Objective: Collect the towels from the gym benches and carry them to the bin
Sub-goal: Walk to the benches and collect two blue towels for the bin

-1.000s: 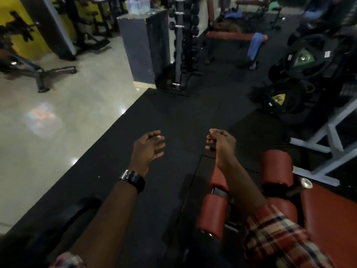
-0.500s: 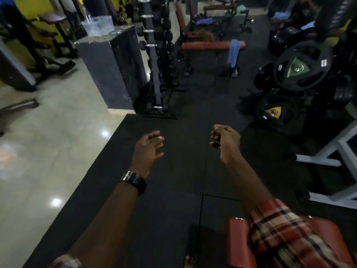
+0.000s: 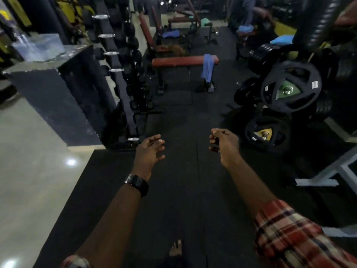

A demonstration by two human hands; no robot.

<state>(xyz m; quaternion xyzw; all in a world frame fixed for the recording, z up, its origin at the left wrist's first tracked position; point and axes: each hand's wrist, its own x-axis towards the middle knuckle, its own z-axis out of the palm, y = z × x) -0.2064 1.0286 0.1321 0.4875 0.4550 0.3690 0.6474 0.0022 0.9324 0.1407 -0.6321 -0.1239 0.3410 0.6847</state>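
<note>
A blue towel hangs over the right end of a red flat bench straight ahead. Farther back, another blue towel lies on an inclined bench, a green one on a bench behind it, and light blue towels at the right. My left hand, with a black watch on the wrist, is stretched forward with loosely curled fingers, holding nothing. My right hand is also held forward, fingers curled inward with nothing visible in them. Both hands are well short of the bench. No bin is visible.
A dumbbell rack and a dark pillar stand at the left. Black weight plates are stacked on the right, with a white machine frame beside them. Black rubber matting runs ahead to the bench. My bare foot shows below.
I have walked forward along the mat; the red padded machine at the lower right has dropped out of view and the bench with the blue towel is nearer. Both hands keep their pose.
</note>
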